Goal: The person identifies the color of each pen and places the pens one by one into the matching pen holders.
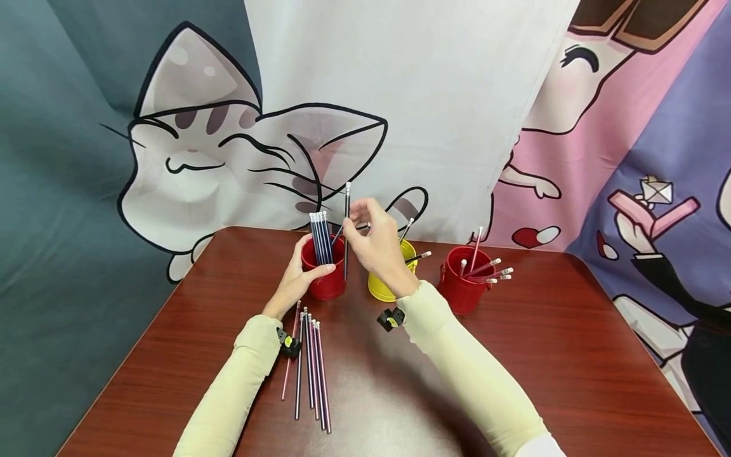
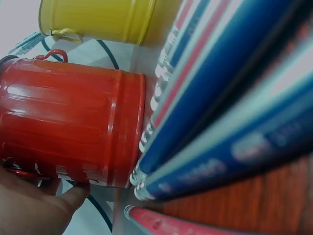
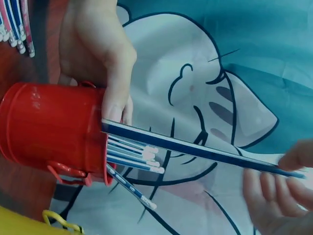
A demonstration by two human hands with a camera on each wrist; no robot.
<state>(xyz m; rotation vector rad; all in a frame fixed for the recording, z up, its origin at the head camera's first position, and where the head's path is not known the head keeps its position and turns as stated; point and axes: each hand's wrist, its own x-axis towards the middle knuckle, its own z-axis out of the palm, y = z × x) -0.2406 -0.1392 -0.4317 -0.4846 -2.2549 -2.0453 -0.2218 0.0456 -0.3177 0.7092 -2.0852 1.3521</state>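
My left hand [image 1: 298,277] holds the left red bucket [image 1: 327,289] by its side, with the thumb at the rim. Several blue pencils [image 3: 132,155] with white eraser ends stand together inside, and one more leans apart from them toward the right side. Between thumb and fingers, my right hand [image 1: 377,236] pinches a dark blue pencil [image 3: 181,144] near its upper end. In the right wrist view its other end overlaps the rim beside my left thumb. The left wrist view shows my left fingers [image 2: 74,196] against the lower side of the bucket.
A yellow bucket [image 1: 379,289] with dark pencils stands behind my right hand. Farther right is another red bucket [image 1: 461,293] with several red pencils. Loose pencils [image 1: 316,374], blue and pink, lie on the brown table [image 1: 171,381] near my left forearm. A cartoon-printed cloth [image 1: 434,95] hangs behind.
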